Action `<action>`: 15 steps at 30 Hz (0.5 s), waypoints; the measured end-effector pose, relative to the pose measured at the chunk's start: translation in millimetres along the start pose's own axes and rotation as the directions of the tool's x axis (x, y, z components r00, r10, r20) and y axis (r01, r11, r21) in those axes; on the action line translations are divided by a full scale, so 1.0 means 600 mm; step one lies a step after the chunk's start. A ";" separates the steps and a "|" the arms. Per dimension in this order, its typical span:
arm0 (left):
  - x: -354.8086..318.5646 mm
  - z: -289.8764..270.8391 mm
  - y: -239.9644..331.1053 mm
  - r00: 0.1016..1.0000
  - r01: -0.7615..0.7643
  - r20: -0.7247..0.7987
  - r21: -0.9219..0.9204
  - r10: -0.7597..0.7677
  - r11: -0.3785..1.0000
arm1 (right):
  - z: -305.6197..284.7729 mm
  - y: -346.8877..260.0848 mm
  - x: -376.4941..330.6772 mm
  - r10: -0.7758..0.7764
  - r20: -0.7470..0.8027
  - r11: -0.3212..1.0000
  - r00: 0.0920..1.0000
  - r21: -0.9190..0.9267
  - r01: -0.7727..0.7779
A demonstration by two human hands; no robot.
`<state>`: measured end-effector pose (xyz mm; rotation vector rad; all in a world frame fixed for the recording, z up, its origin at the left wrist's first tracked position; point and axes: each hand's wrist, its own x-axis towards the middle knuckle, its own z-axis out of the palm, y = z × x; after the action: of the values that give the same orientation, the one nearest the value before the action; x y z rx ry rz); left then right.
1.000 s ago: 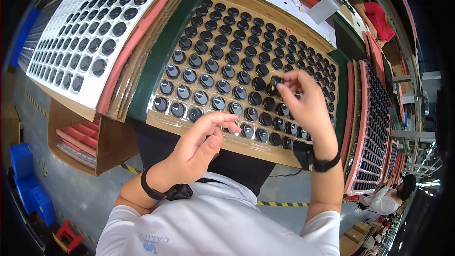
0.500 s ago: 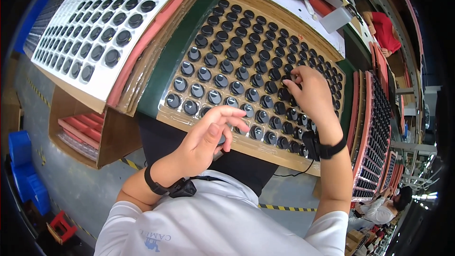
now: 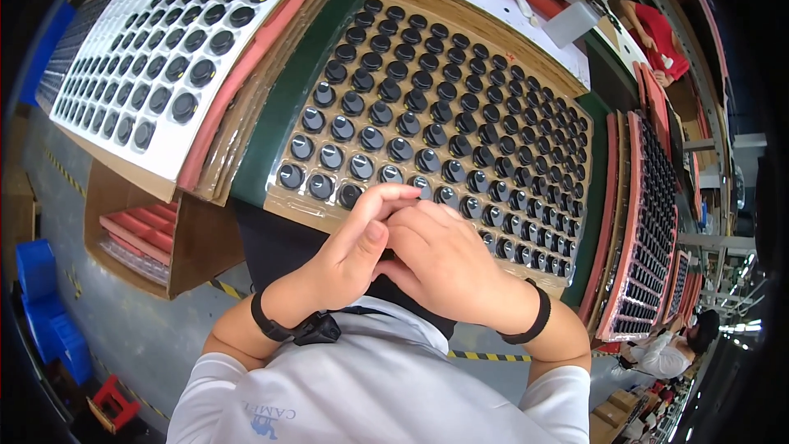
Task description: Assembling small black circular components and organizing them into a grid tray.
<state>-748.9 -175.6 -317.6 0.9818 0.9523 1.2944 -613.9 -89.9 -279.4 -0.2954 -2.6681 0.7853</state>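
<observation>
A brown tray (image 3: 472,15) holding several rows of round black knobs (image 3: 408,125) lies in front of me on a green board (image 3: 279,115). My left hand (image 3: 349,251) and my right hand (image 3: 452,267) are pressed together at the tray's near edge, close to my chest. The fingers of both are curled against each other. My left fingertips lie over the front row of knobs. What sits between the hands is hidden. Each wrist wears a black band.
A white tray (image 3: 123,141) of black knobs lies at the left on pink and cardboard sheets. More knob trays (image 3: 649,222) stand at the right. An open cardboard box (image 3: 140,234) with red trays and blue crates (image 3: 41,296) sit lower left. Other people work at the far right (image 3: 657,353).
My right hand has drawn back from the middle of the tray to its near edge. My left hand has closed in, and the two hands now touch.
</observation>
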 end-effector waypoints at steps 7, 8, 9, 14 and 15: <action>0.002 0.009 -0.019 0.992 -0.128 0.031 0.153 0.125 0.980 | -0.012 -0.001 -0.010 0.107 0.123 0.989 0.987 0.088 -0.118; 0.003 0.008 -0.019 0.988 -0.146 0.065 0.135 0.138 0.980 | -0.016 0.002 -0.013 0.119 0.148 0.978 0.982 0.154 -0.142; 0.003 0.006 -0.020 0.984 -0.162 0.098 0.116 0.151 0.980 | -0.021 0.005 -0.015 0.130 0.173 0.962 0.976 0.218 -0.167; -0.008 -0.007 -0.027 0.988 -0.094 0.134 0.089 0.082 0.992 | -0.075 0.041 -0.015 0.289 0.074 0.929 0.954 0.219 -0.298; -0.009 -0.006 -0.026 0.987 -0.095 0.134 0.087 0.083 0.992 | -0.086 0.055 -0.016 0.360 0.016 0.910 0.933 0.212 -0.355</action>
<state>-747.9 -181.0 -333.2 1.1793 0.8827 1.2521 -582.0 -40.4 -259.7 -0.7475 -2.5085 1.1577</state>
